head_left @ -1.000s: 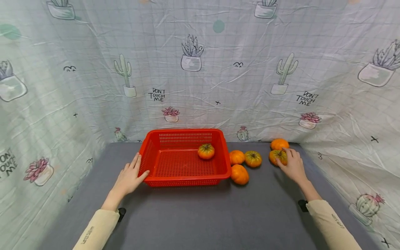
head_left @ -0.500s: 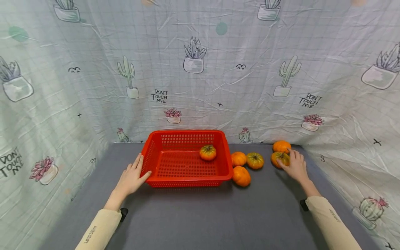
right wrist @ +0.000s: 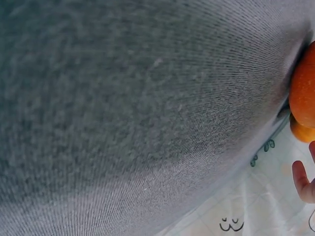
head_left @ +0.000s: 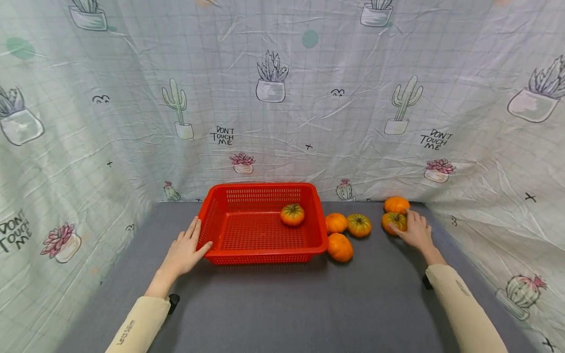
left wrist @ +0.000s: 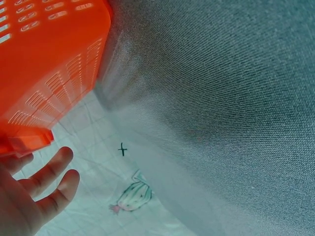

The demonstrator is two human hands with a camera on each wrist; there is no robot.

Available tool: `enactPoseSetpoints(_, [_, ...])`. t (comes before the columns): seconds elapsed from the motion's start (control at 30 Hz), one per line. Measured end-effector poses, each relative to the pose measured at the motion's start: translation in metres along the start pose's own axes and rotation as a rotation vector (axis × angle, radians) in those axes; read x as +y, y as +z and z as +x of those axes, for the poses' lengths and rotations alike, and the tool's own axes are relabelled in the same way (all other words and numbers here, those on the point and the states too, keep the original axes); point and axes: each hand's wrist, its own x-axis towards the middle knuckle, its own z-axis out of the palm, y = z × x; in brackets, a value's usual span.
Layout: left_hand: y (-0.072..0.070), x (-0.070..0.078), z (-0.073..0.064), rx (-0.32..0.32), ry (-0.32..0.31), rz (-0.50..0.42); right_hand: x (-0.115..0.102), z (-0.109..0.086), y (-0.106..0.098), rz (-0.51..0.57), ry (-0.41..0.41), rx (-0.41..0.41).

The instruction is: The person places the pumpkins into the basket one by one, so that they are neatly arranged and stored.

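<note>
My left hand (head_left: 182, 251) lies at the left end of a red plastic basket (head_left: 265, 252), fingers along its left rim and thumb spread toward the front corner. In the left wrist view, fingers (left wrist: 54, 169) extend just beneath the basket's rim (left wrist: 29, 141). At the right, my right hand (head_left: 417, 234) holds a ribbed orange tomato (head_left: 393, 223) with a green-streaked top, thumb in front and a finger behind. The right wrist view catches this tomato (right wrist: 304, 91) and fingertips (right wrist: 301, 179) at its edge. One similar tomato (head_left: 292, 214) sits inside the basket, toward the right.
Right of the basket stand two plain orange fruits (head_left: 340, 247) and another green-streaked tomato (head_left: 359, 225). Another orange fruit (head_left: 396, 204) lies behind the held tomato. A patterned cloth (head_left: 309, 113) rises behind and beside the grey table (head_left: 282, 304).
The view shifts slightly. My right forearm has moved a little, while its hand stays at the same tomato. My left hand keeps its place on the basket.
</note>
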Motion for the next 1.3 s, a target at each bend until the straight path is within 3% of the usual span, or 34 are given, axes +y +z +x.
enactPoseSetpoints(0.57, [0.000,0.002,-0.001,0.005,0.003,-0.002,0.003,0.010,0.008,-0.016,0.058,-0.138])
enactPoseSetpoints(0.93, [0.000,0.001,-0.003,-0.003,-0.001,-0.010,0.003,0.010,0.015,0.023,0.103,-0.137])
enactPoseSetpoints(1.3, [0.001,0.000,-0.001,-0.001,-0.005,-0.017,0.004,0.010,0.017,0.055,0.143,-0.191])
